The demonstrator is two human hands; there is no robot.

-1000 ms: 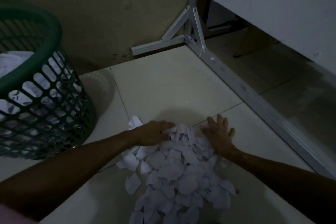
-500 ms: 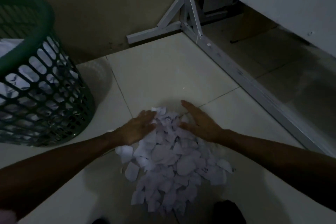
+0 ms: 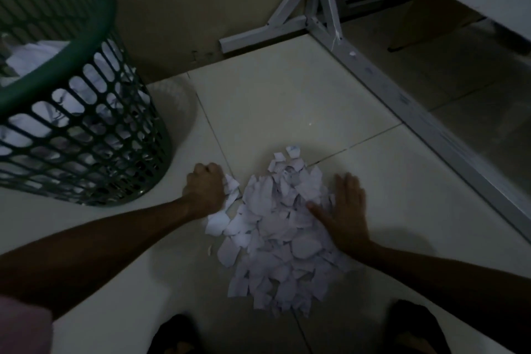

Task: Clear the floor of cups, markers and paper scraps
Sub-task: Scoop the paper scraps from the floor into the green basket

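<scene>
While one pile of paper scraps (image 3: 280,227) lies on the floor (image 3: 287,100), too many to count, two hands flank it. Left hand (image 3: 204,190) is curled knuckles-up at the pile's left edge, touching scraps; whether it grips any, cannot tell. Right hand (image 3: 346,210) lies flat, fingers straight, pressing the pile's right side. One green basket (image 3: 57,72), paper inside, stands beyond the left hand.

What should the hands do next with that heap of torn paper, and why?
Probably scoop inward: the left hand and right hand flank the paper scraps, which lie loose on the floor tiles, with the green basket close by.
</scene>
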